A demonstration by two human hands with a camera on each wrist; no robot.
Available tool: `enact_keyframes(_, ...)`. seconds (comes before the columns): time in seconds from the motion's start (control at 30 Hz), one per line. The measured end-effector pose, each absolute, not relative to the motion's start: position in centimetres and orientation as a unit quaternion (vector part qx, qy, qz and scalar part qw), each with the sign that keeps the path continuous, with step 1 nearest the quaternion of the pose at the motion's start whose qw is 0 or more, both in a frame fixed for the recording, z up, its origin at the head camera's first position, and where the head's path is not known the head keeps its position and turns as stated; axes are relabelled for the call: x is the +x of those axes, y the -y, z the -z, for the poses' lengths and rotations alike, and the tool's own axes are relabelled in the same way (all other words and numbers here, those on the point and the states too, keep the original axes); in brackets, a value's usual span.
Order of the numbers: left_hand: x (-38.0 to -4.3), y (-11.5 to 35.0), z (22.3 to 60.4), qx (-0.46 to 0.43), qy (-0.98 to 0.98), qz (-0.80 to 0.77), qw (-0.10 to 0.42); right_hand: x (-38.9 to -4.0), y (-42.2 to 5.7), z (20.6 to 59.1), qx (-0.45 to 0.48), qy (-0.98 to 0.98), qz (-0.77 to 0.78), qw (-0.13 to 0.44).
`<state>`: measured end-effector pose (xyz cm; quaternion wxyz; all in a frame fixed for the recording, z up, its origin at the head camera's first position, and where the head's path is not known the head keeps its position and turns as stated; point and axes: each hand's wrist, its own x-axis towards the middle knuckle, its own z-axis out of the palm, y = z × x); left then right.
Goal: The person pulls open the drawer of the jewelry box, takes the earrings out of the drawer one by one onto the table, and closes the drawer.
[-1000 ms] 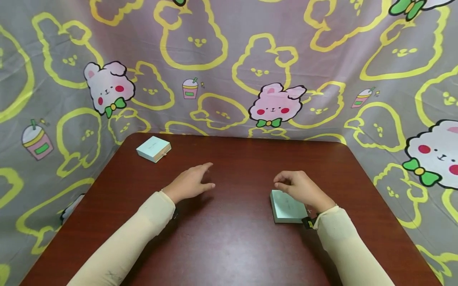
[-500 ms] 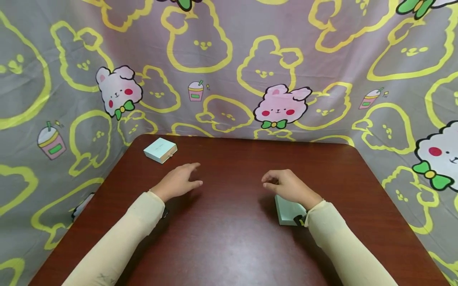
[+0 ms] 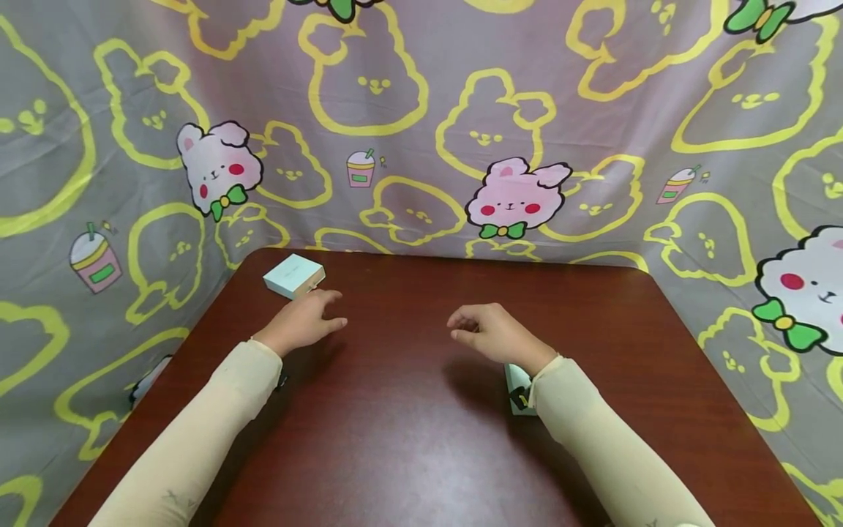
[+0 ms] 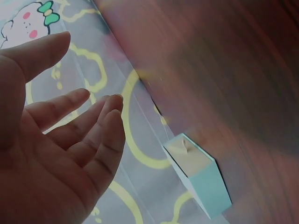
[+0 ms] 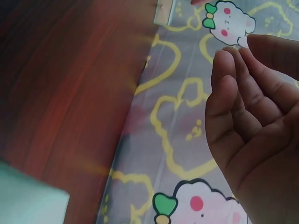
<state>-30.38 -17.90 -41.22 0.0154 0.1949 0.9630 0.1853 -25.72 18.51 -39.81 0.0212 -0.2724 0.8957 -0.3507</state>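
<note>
Above the left part of the table, my left hand (image 3: 298, 323) hovers with loosely bent fingers and holds nothing. Just beyond it lies a pale mint box (image 3: 293, 275) at the far left; its tan side with a small ribbon tab shows in the left wrist view, where the box (image 4: 205, 184) is apart from the fingers. My right hand (image 3: 497, 335), fingers relaxed and curved, is in the air right of the middle, with nothing in it. A second mint box (image 3: 519, 377) lies under the right wrist, mostly covered by the wrist and sleeve; its corner (image 5: 32, 198) appears in the right wrist view.
The dark red-brown wooden table (image 3: 395, 410) has rounded far corners. A grey cloth (image 3: 408, 146) with yellow outlines and cartoon rabbits hangs behind and on both sides of it.
Both hands have moved left. The left hand has come up close to the far-left box, while the right hand has moved off the right box toward the middle. Neither has picked anything up.
</note>
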Motion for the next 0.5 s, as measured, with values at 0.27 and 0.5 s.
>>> enact_keyframes(0.27,-31.1,19.3,41.0,0.178,-0.967,-0.18,0.019,-26.5,-16.9,39.9,-0.283,-0.891,0.353,0.028)
enact_keyframes(0.5,-31.8,20.6,40.3,0.168,-0.969,-0.18,0.015,-27.2,-15.8,40.0,-0.275,-0.891,0.359,0.04)
